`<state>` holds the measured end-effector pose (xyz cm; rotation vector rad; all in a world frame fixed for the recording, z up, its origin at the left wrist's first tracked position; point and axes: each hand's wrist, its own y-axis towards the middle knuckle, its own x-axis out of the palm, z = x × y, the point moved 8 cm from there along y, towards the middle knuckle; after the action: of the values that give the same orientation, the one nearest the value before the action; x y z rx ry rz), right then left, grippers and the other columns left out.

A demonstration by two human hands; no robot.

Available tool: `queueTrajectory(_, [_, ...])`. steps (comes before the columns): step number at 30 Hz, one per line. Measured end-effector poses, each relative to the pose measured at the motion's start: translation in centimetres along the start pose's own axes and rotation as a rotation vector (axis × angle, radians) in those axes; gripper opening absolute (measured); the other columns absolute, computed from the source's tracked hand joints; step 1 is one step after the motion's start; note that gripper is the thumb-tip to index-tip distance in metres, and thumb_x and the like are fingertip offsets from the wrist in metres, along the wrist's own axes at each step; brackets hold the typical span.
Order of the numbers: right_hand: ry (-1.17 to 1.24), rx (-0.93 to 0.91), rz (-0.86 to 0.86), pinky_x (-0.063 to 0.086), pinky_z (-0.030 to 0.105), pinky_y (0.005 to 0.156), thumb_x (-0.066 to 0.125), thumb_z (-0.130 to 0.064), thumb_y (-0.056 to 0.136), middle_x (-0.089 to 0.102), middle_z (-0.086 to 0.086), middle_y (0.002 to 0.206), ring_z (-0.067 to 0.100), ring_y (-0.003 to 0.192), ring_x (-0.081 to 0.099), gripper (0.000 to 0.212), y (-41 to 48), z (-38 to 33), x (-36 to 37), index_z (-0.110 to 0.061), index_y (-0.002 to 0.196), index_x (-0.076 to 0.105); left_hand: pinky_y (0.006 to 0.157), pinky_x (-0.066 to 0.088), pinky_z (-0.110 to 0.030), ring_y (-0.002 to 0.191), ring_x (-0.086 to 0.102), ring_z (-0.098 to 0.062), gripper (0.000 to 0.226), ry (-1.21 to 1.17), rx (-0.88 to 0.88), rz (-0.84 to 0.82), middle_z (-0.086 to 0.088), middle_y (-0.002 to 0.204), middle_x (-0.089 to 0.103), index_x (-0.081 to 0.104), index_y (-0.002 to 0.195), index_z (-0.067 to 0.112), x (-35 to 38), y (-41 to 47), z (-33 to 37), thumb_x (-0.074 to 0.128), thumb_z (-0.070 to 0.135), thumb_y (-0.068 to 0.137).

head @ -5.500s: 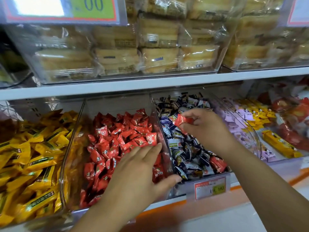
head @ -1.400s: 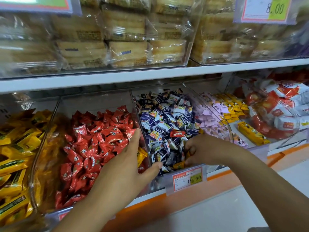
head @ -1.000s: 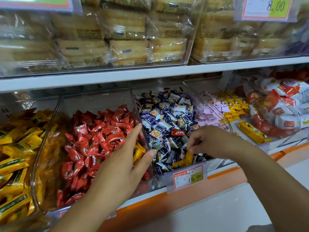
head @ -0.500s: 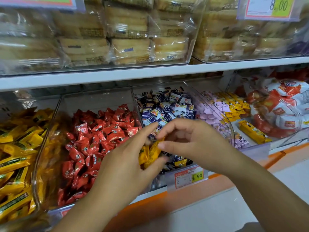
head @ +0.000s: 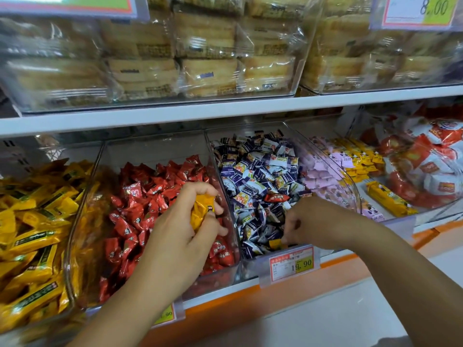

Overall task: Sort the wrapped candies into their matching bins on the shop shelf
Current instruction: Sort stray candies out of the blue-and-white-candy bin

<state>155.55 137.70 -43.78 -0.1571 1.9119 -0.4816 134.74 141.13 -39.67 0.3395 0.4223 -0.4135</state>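
Bins stand side by side on the lower shelf (head: 225, 300), all clear plastic. Far-left bin (head: 69, 291): yellow wrapped candies (head: 32, 229), heaped. Next bin (head: 223, 274): red wrapped candies (head: 140, 209). Over this bin the left hand (head: 180, 236) is curled shut around yellow candies (head: 200, 211), fingers and thumb clamped on the wrappers. Third bin (head: 295, 136): blue-and-white wrapped candies (head: 260, 176), with one stray red candy (head: 276, 197) lying on top near the middle. At this bin's front edge the right hand (head: 310, 221) is lowered into the pile, fingertips pinched together on a yellow candy (head: 275, 243) just behind the price tag (head: 292, 264). Further right: pink wrapped pieces (head: 320, 171), yellow bars (head: 388, 199), then red-and-white packs (head: 431, 171). Upper shelf holds clear bins of pale wrapped cakes (head: 210, 61).
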Motion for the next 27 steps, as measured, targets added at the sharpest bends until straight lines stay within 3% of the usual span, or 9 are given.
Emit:
queueTrajectory(3, [0.064,-0.052,0.165,0.051,0.02,0.071,0.061,-0.03,0.093,0.067,-0.012,0.083,0.003,0.077,0.062,0.015,-1.3,-0.1,-2.1,-0.026,0.079,0.065,0.05,0.049,-0.026,0.065,0.065,-0.002,0.028,-0.054,-0.019,-0.018,0.011,0.095,0.065,0.052,0.101,0.033,-0.2,0.1,-0.3,0.047,0.006,0.095])
queueTrajectory(7, [0.432,-0.134,0.445,0.044,0.011,0.06,0.06,-0.024,0.093,0.07,-0.005,0.075,-0.004,0.063,0.061,0.012,-3.2,-0.5,-5.4,-0.024,0.081,0.062,0.054,0.052,-0.049,0.062,0.059,-0.024,0.014,-0.091,0.004,0.014,-0.001,0.081,0.063,0.054,0.092,0.037,-0.6,0.0,0.5,0.052,0.023,0.093])
queueTrajectory(8, [0.544,-0.167,0.459,0.047,0.015,0.065,0.059,-0.024,0.093,0.071,-0.005,0.075,-0.002,0.065,0.063,0.011,-3.5,-1.0,-5.7,-0.022,0.083,0.062,0.055,0.051,-0.046,0.058,0.056,-0.024,0.004,-0.096,0.015,0.013,-0.003,0.078,0.062,0.055,0.092,0.039,-0.5,-0.1,0.9,0.056,0.035,0.09])
queueTrajectory(11, [0.744,-0.329,0.398,0.048,0.019,0.066,0.058,-0.016,0.094,0.071,-0.004,0.073,0.004,0.064,0.064,0.009,-4.5,-3.9,-5.5,-0.013,0.086,0.061,0.056,0.043,-0.018,0.064,0.055,-0.005,0.041,-0.019,0.054,-0.028,0.012,0.092,0.06,0.053,0.103,0.051,-0.1,-0.2,1.6,0.062,0.065,0.066])
queueTrajectory(14, [0.769,-0.446,0.261,0.048,0.016,0.065,0.061,-0.015,0.091,0.07,-0.006,0.072,0.004,0.067,0.063,0.008,-4.7,-7.0,-4.0,-0.014,0.084,0.063,0.063,0.038,-0.011,0.08,0.056,0.002,0.054,0.141,0.089,-0.028,0.027,0.1,0.056,0.048,0.109,0.057,0.4,-0.2,2.0,0.065,0.071,0.06])
queueTrajectory(16, [0.72,-0.433,0.234,0.05,0.019,0.07,0.062,-0.021,0.091,0.071,-0.005,0.078,0.006,0.074,0.066,0.008,-4.0,-7.1,-3.4,-0.018,0.085,0.067,0.058,0.036,-0.009,0.071,0.054,0.005,0.039,0.172,0.135,-0.001,0.029,0.09,0.056,0.049,0.105,0.054,0.6,-0.3,2.4,0.071,0.053,0.073])
queueTrajectory(19, [0.463,-0.237,0.45,0.047,0.007,0.069,0.061,-0.026,0.092,0.069,-0.012,0.081,0.003,0.078,0.063,0.009,-2.1,-3.1,-4.8,-0.024,0.089,0.069,0.049,0.034,-0.011,0.053,0.049,-0.002,0.033,0.129,0.121,0.018,0.024,0.076,0.057,0.053,0.103,0.05,0.1,-0.4,1.7,0.069,0.029,0.085])
queueTrajectory(21, [0.274,-0.136,0.519,0.041,0.003,0.064,0.062,-0.023,0.093,0.061,-0.021,0.085,-0.002,0.079,0.058,0.01,-1.1,-0.8,-5.3,-0.026,0.098,0.07,0.051,0.036,-0.01,0.054,0.05,0.0,0.033,0.103,0.095,0.026,0.025,0.078,0.058,0.055,0.102,0.051,-0.4,-0.3,1.1,0.067,0.024,0.087])
queueTrajectory(27, [0.04,-0.134,0.439,0.036,0.016,0.063,0.063,-0.021,0.092,0.059,0.0,0.106,0.011,0.083,0.05,0.017,1.8,-0.5,-2.6,-0.021,0.108,0.067,0.053,0.035,-0.012,0.056,0.046,0.001,0.018,0.14,0.054,-0.023,0.028,0.069,0.053,0.055,0.087,0.038,0.0,-0.4,0.1,0.072,0.032,0.083])
